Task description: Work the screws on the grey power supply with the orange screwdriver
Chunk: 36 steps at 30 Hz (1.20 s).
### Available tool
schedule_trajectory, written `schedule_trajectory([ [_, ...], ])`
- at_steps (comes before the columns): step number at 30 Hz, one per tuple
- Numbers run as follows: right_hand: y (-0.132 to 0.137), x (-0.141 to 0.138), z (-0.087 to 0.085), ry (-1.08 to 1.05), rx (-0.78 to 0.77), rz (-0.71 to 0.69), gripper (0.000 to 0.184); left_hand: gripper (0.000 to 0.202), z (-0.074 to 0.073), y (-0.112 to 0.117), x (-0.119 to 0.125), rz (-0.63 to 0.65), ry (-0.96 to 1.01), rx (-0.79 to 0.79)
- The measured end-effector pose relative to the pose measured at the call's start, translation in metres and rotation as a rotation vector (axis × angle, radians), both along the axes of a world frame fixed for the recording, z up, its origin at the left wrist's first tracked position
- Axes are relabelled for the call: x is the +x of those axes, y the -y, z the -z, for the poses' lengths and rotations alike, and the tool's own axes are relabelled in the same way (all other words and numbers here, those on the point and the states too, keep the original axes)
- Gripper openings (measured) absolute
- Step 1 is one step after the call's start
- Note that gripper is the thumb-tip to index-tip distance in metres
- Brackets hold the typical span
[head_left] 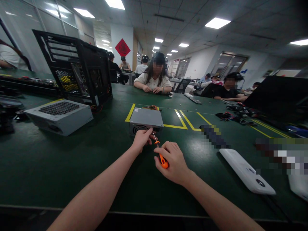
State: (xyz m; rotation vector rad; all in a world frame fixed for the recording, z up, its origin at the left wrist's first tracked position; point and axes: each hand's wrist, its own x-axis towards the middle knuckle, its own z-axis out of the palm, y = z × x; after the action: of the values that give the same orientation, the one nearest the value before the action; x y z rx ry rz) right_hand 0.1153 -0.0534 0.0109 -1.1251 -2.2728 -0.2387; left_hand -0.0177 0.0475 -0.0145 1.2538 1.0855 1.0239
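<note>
On my feed, R hand [172, 160] is wrapped round an orange screwdriver [164, 161]; L hand [142, 140] half-curled by its shaft, can't tell if it's gripping. PC PSU [147, 117] just ahead on green table [106, 150]: prob heavy, stiff, slick, I'd hold opp sides.

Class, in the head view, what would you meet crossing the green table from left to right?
Mesh-topped grey box, left hand at a second grey box, right hand holding an orange-and-black screwdriver, white oblong device.
</note>
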Motion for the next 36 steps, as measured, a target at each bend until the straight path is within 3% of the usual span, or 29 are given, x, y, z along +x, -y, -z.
schedule_trajectory([
  [6,-0.002,0.001,0.004,-0.172,-0.014,0.031,0.018,0.036,0.0,-0.002,-0.003,0.015,0.09,-0.044],
  [13,-0.003,0.003,0.004,-0.018,0.049,0.059,0.014,0.033,-0.003,-0.001,-0.005,0.03,0.137,-0.053],
  [19,-0.006,0.003,0.008,-0.14,0.037,0.036,0.019,0.032,-0.003,0.0,-0.006,0.039,0.142,-0.055],
  [23,-0.002,0.003,0.005,-0.056,-0.016,-0.006,0.013,0.031,-0.002,-0.001,-0.006,0.04,0.144,-0.056],
  [30,0.0,-0.001,-0.002,-0.081,0.017,0.005,0.023,0.031,-0.001,-0.001,-0.006,0.039,0.145,-0.044],
  [36,-0.001,0.003,0.001,-0.149,0.05,0.021,0.02,0.032,0.0,-0.001,-0.006,0.04,0.159,-0.036],
])
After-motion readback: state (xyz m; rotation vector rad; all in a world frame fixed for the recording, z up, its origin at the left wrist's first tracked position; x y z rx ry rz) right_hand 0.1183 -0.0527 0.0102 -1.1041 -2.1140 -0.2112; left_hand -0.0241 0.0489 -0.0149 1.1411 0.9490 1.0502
